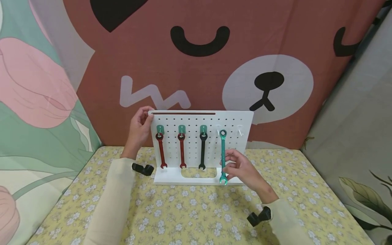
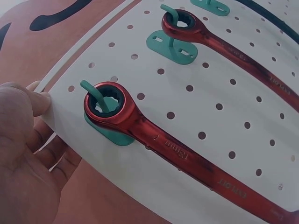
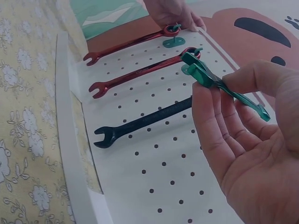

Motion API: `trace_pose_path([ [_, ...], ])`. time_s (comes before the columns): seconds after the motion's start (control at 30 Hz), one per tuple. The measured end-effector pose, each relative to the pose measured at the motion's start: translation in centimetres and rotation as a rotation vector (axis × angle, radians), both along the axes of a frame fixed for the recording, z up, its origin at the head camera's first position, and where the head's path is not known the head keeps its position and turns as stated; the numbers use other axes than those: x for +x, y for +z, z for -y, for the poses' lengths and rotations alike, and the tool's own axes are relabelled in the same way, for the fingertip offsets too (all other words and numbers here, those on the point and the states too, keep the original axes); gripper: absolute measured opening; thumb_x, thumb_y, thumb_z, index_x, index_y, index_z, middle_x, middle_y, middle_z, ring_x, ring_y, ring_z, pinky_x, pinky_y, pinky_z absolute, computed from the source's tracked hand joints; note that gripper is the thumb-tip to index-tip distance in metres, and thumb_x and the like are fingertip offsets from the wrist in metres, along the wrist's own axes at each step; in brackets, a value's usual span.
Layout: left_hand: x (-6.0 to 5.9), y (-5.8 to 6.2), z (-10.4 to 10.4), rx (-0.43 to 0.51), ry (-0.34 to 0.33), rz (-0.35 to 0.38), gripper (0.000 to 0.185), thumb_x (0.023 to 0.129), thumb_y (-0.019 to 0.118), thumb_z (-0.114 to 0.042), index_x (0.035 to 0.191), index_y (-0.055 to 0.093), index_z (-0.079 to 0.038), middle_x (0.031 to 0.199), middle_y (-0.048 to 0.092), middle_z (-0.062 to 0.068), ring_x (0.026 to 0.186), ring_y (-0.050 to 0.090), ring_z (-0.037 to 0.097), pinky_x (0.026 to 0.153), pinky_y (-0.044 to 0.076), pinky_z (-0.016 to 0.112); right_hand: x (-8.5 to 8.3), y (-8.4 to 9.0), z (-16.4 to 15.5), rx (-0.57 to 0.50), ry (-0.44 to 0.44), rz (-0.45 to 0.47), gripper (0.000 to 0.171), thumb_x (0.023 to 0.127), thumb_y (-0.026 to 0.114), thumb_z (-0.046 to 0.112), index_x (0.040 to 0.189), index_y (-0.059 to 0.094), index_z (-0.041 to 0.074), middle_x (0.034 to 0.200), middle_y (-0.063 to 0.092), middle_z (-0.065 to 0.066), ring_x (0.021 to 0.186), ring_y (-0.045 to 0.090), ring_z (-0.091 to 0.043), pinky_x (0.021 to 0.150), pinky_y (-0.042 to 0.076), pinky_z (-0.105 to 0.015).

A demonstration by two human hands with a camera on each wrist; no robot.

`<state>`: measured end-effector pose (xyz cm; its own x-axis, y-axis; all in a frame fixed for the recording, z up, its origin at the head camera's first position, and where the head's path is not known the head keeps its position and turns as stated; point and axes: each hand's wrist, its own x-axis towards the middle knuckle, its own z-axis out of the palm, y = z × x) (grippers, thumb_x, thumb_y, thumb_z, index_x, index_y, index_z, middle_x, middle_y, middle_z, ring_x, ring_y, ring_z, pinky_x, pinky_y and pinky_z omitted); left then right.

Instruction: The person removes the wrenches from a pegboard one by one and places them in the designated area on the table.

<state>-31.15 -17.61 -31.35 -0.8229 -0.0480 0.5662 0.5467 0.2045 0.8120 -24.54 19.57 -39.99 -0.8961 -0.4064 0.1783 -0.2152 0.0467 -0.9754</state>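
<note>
My right hand pinches a green combination wrench between thumb and fingers, its ring end up, in front of the white pegboard. In the head view the ring overlaps a clear hook near the board's right side. My left hand grips the board's upper left corner, thumb on the front and fingers behind. Two red wrenches and a black wrench hang by their ring ends from green hooks to the left of the green one.
Another clear hook sits at the board's far right. The board's white base stands on a yellow floral tablecloth. Behind is a cloth backdrop with a cartoon bear. Grey fabric hangs at the right.
</note>
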Motion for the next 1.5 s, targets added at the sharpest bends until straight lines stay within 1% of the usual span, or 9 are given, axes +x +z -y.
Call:
trace_pose_path([
  [0.17,0.0,0.1,0.0,-0.003,-0.002,0.012,0.025,0.107,0.052,-0.004,0.128,0.054,0.009,0.105,0.056,0.024,0.089,0.053,0.034,0.076,0.046,0.036,0.2,0.3,-0.3,0.014,-0.014,-0.003,0.048,0.092,0.065,-0.002,0.135,0.043,-0.007,0.118,0.054,-0.034,0.082,0.068,-0.020,0.067,0.060,-0.040],
  [0.47,-0.1,0.3,0.1,-0.016,-0.004,0.002,0.027,0.107,0.052,-0.005,0.129,0.054,0.010,0.106,0.056,0.025,0.089,0.054,0.033,0.076,0.047,0.033,1.1,-0.2,-1.8,0.063,-0.009,0.009,0.043,0.095,0.065,-0.001,0.134,0.048,0.000,0.115,0.057,-0.026,0.083,0.068,-0.023,0.068,0.060,-0.044],
  [0.57,-0.1,0.4,0.1,-0.015,0.003,0.006,0.026,0.108,0.052,-0.005,0.130,0.054,0.009,0.105,0.056,0.024,0.089,0.054,0.032,0.076,0.048,0.032,1.4,-0.5,-2.5,0.075,0.009,0.000,0.043,0.096,0.064,-0.001,0.136,0.047,-0.001,0.115,0.057,-0.026,0.084,0.069,-0.024,0.069,0.060,-0.044],
  [0.77,0.1,0.4,0.0,-0.010,0.008,-0.005,0.025,0.107,0.052,-0.003,0.128,0.055,0.010,0.105,0.057,0.025,0.087,0.054,0.033,0.075,0.047,0.036,2.2,-1.0,-3.6,0.095,0.026,0.026,0.044,0.097,0.064,-0.001,0.136,0.044,-0.005,0.114,0.057,-0.024,0.082,0.068,-0.023,0.069,0.060,-0.044],
  [0.93,-0.2,0.0,0.3,0.000,0.016,-0.034,0.025,0.107,0.052,-0.002,0.127,0.055,0.012,0.105,0.058,0.027,0.084,0.054,0.030,0.073,0.045,0.029,2.7,-1.3,-4.3,0.102,0.019,0.047,0.042,0.097,0.062,-0.001,0.135,0.043,-0.006,0.115,0.052,-0.031,0.080,0.067,-0.022,0.068,0.060,-0.043],
  [1.07,-1.5,-1.2,1.0,-0.007,0.033,-0.037,0.025,0.107,0.053,-0.006,0.128,0.056,0.008,0.106,0.059,0.023,0.083,0.055,0.026,0.070,0.045,0.024,3.0,-1.8,-5.1,0.124,0.007,0.054,0.040,0.097,0.062,-0.001,0.133,0.045,-0.007,0.117,0.052,-0.032,0.079,0.065,-0.019,0.067,0.059,-0.042],
  [1.17,-2.5,-2.1,1.5,-0.017,0.040,-0.033,0.026,0.108,0.055,-0.010,0.130,0.058,0.003,0.106,0.060,0.018,0.084,0.055,0.023,0.070,0.045,0.025,3.3,-2.4,-5.9,0.137,-0.004,0.095,0.041,0.096,0.063,-0.001,0.133,0.045,-0.005,0.118,0.054,-0.029,0.079,0.064,-0.019,0.067,0.058,-0.042],
  [1.37,-2.8,-2.4,1.7,-0.026,0.029,-0.052,0.027,0.107,0.058,-0.017,0.130,0.060,-0.002,0.105,0.061,0.016,0.084,0.056,0.021,0.071,0.047,0.032,3.9,-3.3,-7.4,0.166,-0.010,0.171,0.048,0.098,0.062,0.003,0.140,0.040,-0.007,0.123,0.048,-0.028,0.079,0.061,-0.020,0.068,0.057,-0.048],
  [1.5,-2.8,-2.5,1.6,-0.027,0.038,-0.060,0.027,0.107,0.058,-0.015,0.130,0.061,-0.003,0.105,0.061,0.017,0.082,0.056,0.022,0.069,0.046,0.028,4.2,-3.6,-8.4,0.192,-0.027,0.196,0.052,0.100,0.061,0.006,0.143,0.036,-0.008,0.129,0.043,-0.032,0.080,0.058,-0.021,0.068,0.055,-0.047],
])
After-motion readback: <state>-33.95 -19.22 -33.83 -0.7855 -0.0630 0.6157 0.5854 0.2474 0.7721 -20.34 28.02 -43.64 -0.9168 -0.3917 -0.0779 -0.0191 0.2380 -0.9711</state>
